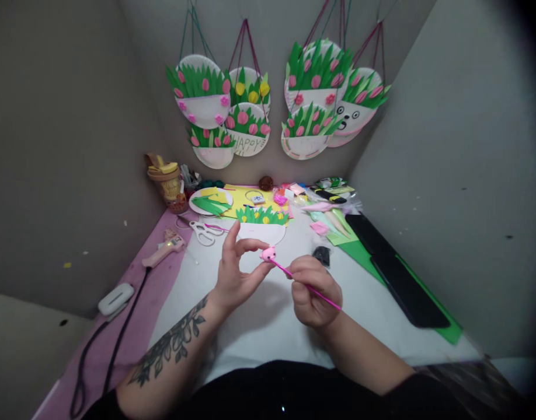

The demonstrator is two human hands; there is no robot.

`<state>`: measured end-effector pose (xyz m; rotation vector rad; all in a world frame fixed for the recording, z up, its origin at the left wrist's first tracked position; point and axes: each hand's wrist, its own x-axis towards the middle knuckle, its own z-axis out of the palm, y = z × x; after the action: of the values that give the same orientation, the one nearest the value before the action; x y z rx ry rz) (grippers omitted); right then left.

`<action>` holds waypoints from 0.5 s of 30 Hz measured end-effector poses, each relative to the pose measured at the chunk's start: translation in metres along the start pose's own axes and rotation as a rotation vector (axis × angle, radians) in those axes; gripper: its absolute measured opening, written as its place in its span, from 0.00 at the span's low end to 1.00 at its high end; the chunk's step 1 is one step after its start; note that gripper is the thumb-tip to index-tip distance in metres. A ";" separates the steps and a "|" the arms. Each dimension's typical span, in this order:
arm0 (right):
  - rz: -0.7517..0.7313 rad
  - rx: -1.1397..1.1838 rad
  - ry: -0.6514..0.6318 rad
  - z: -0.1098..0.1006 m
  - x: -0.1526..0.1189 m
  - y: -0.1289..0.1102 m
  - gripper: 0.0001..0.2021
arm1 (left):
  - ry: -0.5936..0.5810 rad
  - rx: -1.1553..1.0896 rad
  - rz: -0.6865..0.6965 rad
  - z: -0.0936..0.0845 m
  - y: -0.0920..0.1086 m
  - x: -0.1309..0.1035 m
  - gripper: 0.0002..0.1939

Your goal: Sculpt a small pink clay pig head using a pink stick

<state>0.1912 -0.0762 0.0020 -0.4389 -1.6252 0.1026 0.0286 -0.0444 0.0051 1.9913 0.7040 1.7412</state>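
Between the thumb and index finger of my left hand (238,271) is a small pink figure (267,255) with dark dots like eyes. My right hand (315,290) is closed round a thin magenta stick (323,296). The stick's tip meets the lower side of the figure; whether it presses in or only touches, I cannot make out. Both hands are raised over the white table covering. Just beyond them lies a white paper-plate pocket (261,233) with green paper grass and yellow flowers along its top.
White scissors (204,232) and a pink glue gun (165,248) with a black cord lie on the left. A paper plate (211,201) holds green cutouts. At the right are a small black packet (322,255), piping-bag-like cones (338,223) and a long black object (403,280). Finished plate pockets (202,111) hang behind.
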 end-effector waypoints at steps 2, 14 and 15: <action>-0.008 0.014 -0.007 0.000 0.000 0.000 0.18 | 0.002 -0.004 0.001 0.000 0.000 0.000 0.50; -0.015 0.016 -0.017 -0.001 -0.001 0.000 0.18 | -0.005 -0.007 0.009 0.000 0.000 0.000 0.49; -0.013 0.014 -0.018 -0.001 0.000 0.000 0.18 | -0.007 -0.008 0.009 0.000 0.000 0.000 0.49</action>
<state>0.1918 -0.0765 0.0018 -0.4179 -1.6443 0.1082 0.0284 -0.0445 0.0055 1.9967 0.6857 1.7388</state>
